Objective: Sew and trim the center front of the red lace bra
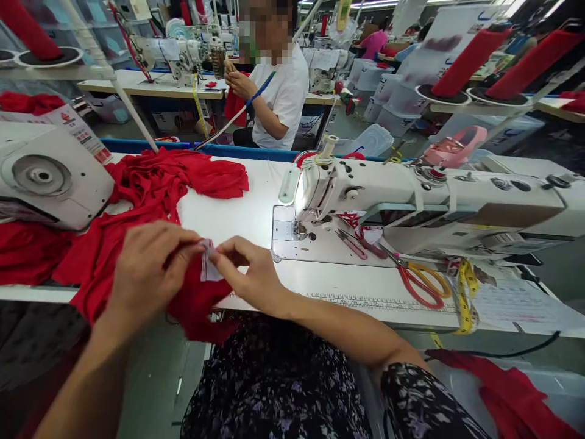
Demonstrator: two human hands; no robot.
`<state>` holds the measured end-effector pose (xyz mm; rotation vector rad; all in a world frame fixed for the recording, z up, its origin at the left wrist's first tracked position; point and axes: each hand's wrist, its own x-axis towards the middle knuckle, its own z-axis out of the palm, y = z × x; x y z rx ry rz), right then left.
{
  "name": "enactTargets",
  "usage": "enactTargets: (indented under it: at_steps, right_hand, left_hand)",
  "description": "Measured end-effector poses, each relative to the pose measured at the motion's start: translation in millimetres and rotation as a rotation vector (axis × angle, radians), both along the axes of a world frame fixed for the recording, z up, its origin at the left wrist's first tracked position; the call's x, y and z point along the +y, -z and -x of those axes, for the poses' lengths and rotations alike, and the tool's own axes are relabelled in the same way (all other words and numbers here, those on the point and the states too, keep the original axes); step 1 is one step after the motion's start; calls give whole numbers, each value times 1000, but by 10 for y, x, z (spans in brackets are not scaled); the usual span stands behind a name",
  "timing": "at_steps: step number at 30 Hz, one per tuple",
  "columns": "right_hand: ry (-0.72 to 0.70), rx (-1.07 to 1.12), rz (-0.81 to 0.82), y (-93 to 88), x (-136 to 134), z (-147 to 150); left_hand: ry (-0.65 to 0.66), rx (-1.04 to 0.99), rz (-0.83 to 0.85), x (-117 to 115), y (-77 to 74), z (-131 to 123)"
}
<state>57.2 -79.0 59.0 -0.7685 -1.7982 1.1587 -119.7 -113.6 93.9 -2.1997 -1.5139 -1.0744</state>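
Pinching a small pale label (208, 261) from both sides, left hand (146, 274) and right hand (249, 274) each closed narrowly on it, just above the near edge of the white table (228, 213). Beneath and to the left, red fabric (150, 183) heaped across the tabletop and hanging off the near edge. To the right, a white sewing machine (411, 195), with scissors (420, 283) and a yellow tape measure (466, 299) lying near its base. Far behind, another person (283, 91) seated at a second machine, red thread cones (466, 61) on stands at the right.
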Motion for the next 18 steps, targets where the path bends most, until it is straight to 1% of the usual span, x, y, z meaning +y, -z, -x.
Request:
enactTargets:
  at_steps: [1, 2, 3, 4, 5, 6, 8, 9, 10, 11, 12, 14, 16, 18]
  right_hand:
    - [9, 58, 120, -3, 85, -16]
    - [23, 65, 222, 27, 169, -79]
    - [48, 28, 303, 88, 250, -185]
    - [87, -60, 361, 171, 323, -323]
    - [145, -202, 384, 267, 385, -482]
    - [189, -267, 389, 363, 433, -649]
    - [245, -351, 371, 518, 487, -955]
    - [270, -378, 356, 566, 497, -1076]
    - [295, -411, 323, 595, 502, -1171]
    - [313, -463, 253, 608, 505, -1240]
    - [324, -531, 145, 611, 510, -1288]
    - [317, -695, -152, 609, 535, -1341]
    - [281, -820, -431, 620, 576, -1370]
    - [239, -860, -571, 647, 620, -1394]
  left_hand:
    - [28, 64, 41, 194, -114, -13]
    - [84, 110, 124, 394, -159, -76]
    - [151, 138, 247, 591, -131, -182]
    - [219, 139, 406, 777, -35, -321]
    - [263, 105, 541, 942, 112, -477]
    - [289, 66, 639, 1080, 288, -638]
    - [323, 59, 696, 1270, 637, -920]
    - [331, 50, 714, 1326, 775, -1023]
    - [334, 42, 723, 1365, 875, -1097]
    - [335, 33, 734, 1393, 937, -1142]
    - [334, 24, 745, 1417, 966, -1164]
    - [330, 13, 772, 1463, 958, -1164]
    - [322, 8, 799, 1507, 912, -1148]
    - [308, 6, 824, 1522, 861, -1148]
